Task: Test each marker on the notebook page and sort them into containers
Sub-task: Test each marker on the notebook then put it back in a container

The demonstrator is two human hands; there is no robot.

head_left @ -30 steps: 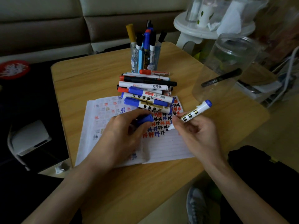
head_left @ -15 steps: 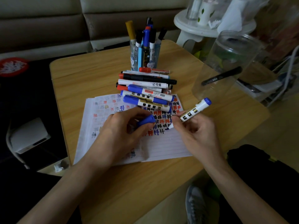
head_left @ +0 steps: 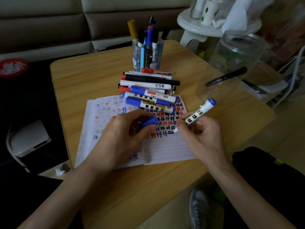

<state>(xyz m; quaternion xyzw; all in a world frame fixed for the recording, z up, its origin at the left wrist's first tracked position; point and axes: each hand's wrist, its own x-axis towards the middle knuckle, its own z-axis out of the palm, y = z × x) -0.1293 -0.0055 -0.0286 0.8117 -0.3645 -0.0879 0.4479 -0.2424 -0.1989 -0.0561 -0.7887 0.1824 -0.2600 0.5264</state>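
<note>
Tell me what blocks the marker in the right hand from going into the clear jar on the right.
Nothing visible does. The right hand holds the marker over the notebook page, and only bare table lies between it and the clear jar. Its blue cap is in the left hand.

Both forearms are bare right up to the bottom edge of the view, with no sleeve showing on either. The left hand (head_left: 125, 138) and the right hand (head_left: 204, 136) wear no rings, watch or gloves that I can make out. Below the table edge sits a grey shoe (head_left: 200, 210) with a pale sole, and dark clothing (head_left: 267, 176) covers the lap on the right
</note>
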